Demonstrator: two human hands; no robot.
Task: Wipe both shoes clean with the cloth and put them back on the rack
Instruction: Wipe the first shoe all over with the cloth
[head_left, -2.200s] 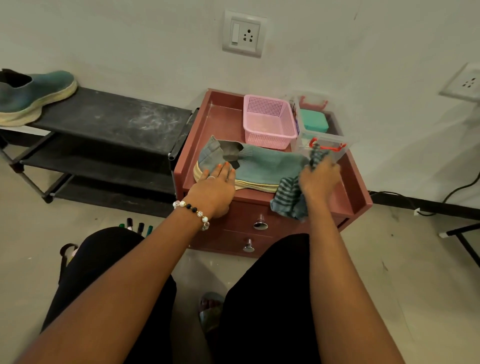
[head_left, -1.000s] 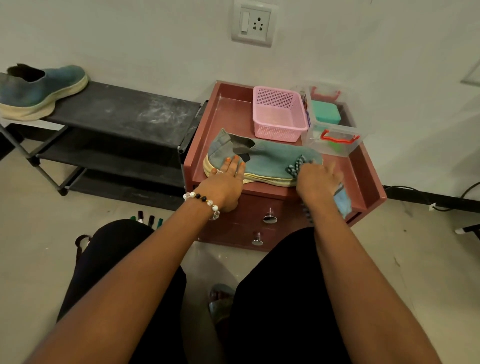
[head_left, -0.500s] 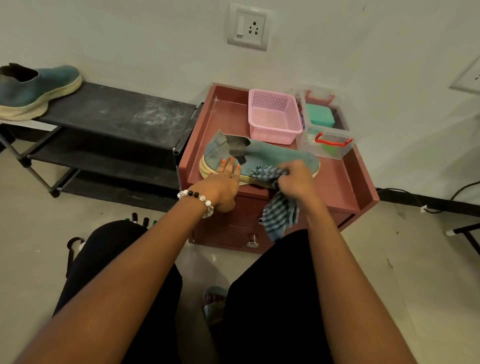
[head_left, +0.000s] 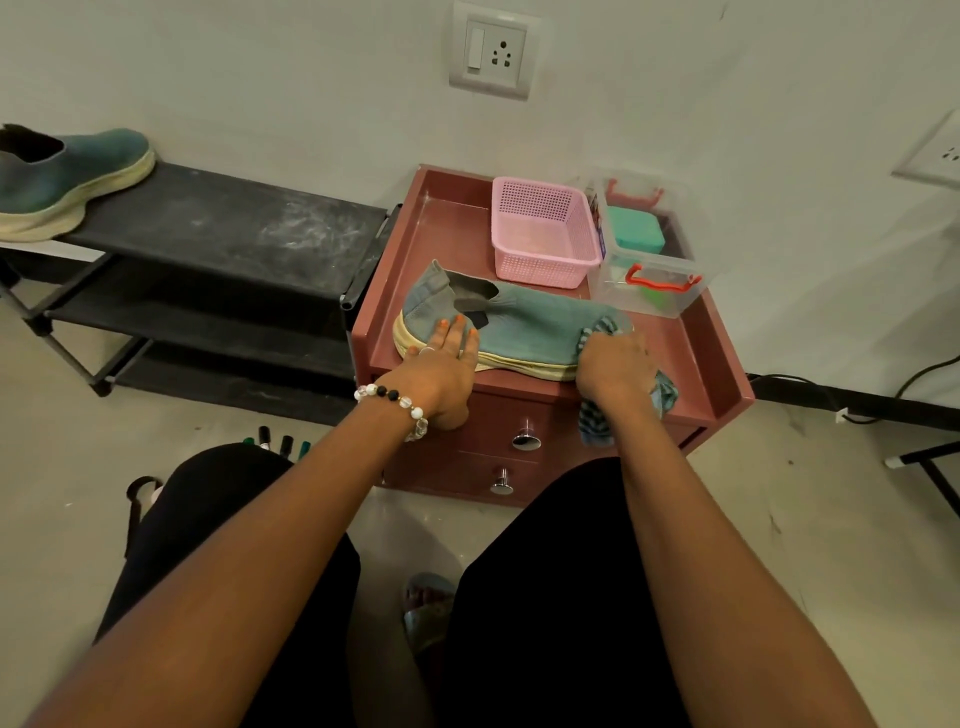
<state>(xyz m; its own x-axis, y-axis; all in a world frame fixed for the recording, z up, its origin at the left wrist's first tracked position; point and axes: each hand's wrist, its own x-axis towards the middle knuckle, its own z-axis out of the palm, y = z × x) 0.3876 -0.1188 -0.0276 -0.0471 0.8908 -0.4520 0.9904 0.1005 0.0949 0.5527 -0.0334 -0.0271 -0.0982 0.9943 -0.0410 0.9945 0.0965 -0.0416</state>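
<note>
A teal slip-on shoe (head_left: 530, 325) with a cream sole lies on its side on the red cabinet top (head_left: 452, 234). My left hand (head_left: 441, 371) presses flat on the shoe's heel end, fingers straight. My right hand (head_left: 613, 366) grips the blue striped cloth (head_left: 597, 423) and holds it against the shoe's toe; the cloth's ends hang over the cabinet front. The second teal shoe (head_left: 67, 176) stands on the top shelf of the black rack (head_left: 234, 223) at far left.
A pink mesh basket (head_left: 540, 231) and a clear lidded box (head_left: 649, 249) with red handles stand behind the shoe. Several markers (head_left: 275, 444) lie on the floor by my left knee. A cable (head_left: 857, 410) runs along the wall at right.
My right hand with the cloth slid from the middle of the shoe's near side to its toe. My left hand stayed on the heel.
</note>
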